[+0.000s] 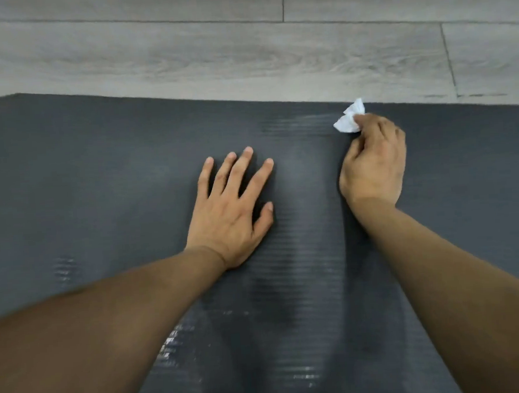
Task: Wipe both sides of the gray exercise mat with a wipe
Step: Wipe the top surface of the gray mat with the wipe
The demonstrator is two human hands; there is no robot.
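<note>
Gray mat [99, 175] lies under left hand [233, 216] spread flat, right hand [371, 165] pinching wipe [349, 118].

Bare arms and hands of a person, seen from above.
The left forearm [107, 312] and right forearm [454, 275] are bare up to the picture's lower edge. The left grip [233, 210] and right grip [371, 165] are bare hands, with short, rounded fingernails [248, 150].

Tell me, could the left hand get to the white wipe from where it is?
Probably yes. The left hand lies flat on the mat, and only bare mat lies between it and the wipe. The right hand grips the wipe, though, near the mat's far edge.
</note>
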